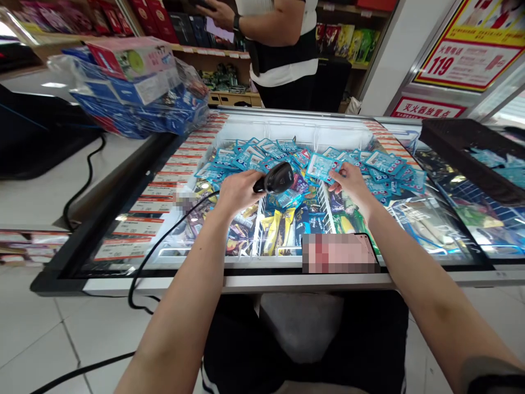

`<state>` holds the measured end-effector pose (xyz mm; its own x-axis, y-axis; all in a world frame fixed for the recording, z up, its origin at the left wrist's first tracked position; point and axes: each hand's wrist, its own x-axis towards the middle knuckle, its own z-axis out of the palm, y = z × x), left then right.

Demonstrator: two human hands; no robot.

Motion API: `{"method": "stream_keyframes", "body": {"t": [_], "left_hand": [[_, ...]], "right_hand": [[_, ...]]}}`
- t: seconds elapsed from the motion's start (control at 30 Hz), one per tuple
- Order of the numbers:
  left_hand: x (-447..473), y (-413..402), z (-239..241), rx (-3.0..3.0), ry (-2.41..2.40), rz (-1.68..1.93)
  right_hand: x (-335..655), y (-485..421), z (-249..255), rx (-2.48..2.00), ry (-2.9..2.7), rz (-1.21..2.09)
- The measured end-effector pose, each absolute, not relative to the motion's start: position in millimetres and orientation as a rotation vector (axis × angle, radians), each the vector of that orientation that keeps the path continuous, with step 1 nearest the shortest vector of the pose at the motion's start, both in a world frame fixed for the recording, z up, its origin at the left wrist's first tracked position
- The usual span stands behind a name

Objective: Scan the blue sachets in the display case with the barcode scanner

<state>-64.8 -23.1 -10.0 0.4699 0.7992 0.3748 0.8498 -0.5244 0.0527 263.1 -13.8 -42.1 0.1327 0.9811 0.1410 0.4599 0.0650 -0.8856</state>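
Observation:
My left hand is closed round the handle of a black barcode scanner, whose head points right over an open chest freezer. Its black cable runs down past the freezer's front to the floor. My right hand pinches a light blue packet just to the right of the scanner head, held above a heap of several similar blue packets spread across the freezer's far half. Below both hands, wire baskets hold wrapped ice creams.
A phone lies on the freezer's front glass. A plastic bag of boxed goods sits at the freezer's left corner. Another person stands behind the freezer before shelves. A black tray rests on the right lid.

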Motion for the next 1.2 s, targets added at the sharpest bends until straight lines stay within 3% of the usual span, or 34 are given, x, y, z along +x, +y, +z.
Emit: {"method": "stream_keyframes", "body": {"t": [1.2], "left_hand": [[-33,-33,-10,-2.601,-1.463,-0.535]], "right_hand": [[253,-29,-50,-1.475,-1.489,0.725]]}}
